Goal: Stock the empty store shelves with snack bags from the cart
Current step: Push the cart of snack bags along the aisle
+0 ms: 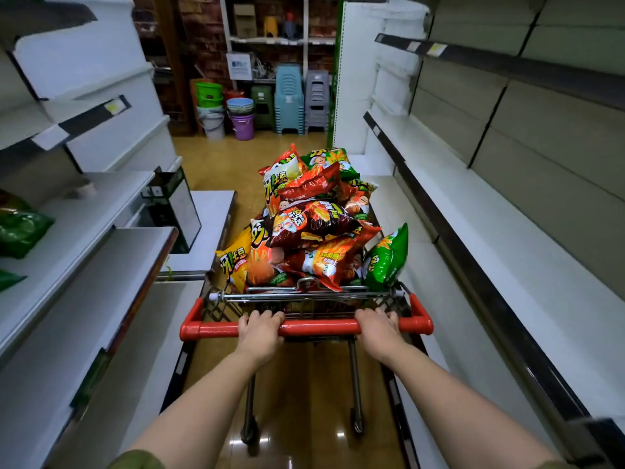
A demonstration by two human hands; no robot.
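Forearms come in from the bottom of the view and both hands are parked on the red handle (318, 328) of the cart (304, 297). The left hand (258, 328) is toward the bar's left end and the right hand (378, 328) toward its right end. Fingers (262, 315) on each are curled over the bar, so both hands are gripping the handle and nothing else.

The snack bags (314, 225) are all in the cart, heaped way above the wire rim. The long right shelf (473, 231) beside it is bare. A couple of green packs (20, 231) sit on the left shelf (84, 248), so I'd say stocking has barely begun.

Stuff that could go sideways, imo:
- The green bag (385, 257) at the basket's near right corner leans out over the rim, and the yellow bag (233, 265) at the near left corner does the same. A jolt or a sharp turn would probably dump either one on the floor (304, 384).
- The aisle is tight and the cart runs close to the right shelf's front edge. Clip that edge and the whole heap shifts.
- Yanking a bag from the middle of the pile would likely send the top ones sliding off the far end.
- The floor looks glossy, so the cart might roll once both hands let go.
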